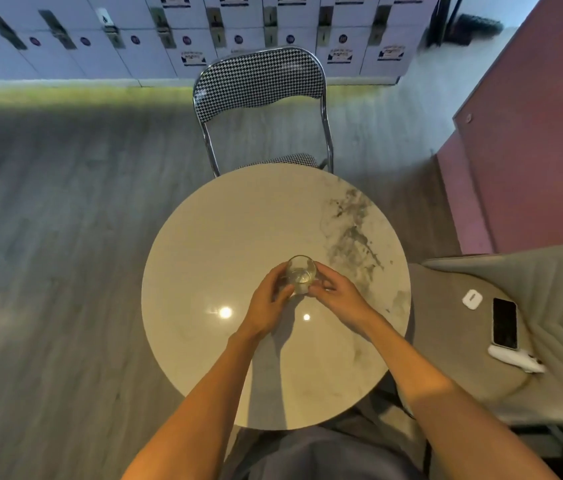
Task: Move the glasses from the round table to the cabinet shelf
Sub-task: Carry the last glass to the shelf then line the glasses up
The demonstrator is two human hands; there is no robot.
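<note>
A clear drinking glass [302,271] stands upright near the middle of the round marble-patterned table [224,233]. My left hand [268,303] wraps its left side and my right hand [339,296] wraps its right side, fingers touching the glass wall. I cannot tell whether the glass rests on the tabletop or is just above it. No other glass is in view. No cabinet shelf is visible.
A houndstooth folding chair [259,81] stands at the table's far side. White lockers [204,32] line the back wall. To the right, a grey cushioned seat [532,282] holds a phone [505,322], a small white case [472,298] and a white device [515,358]. A pink wall [532,133] rises at right.
</note>
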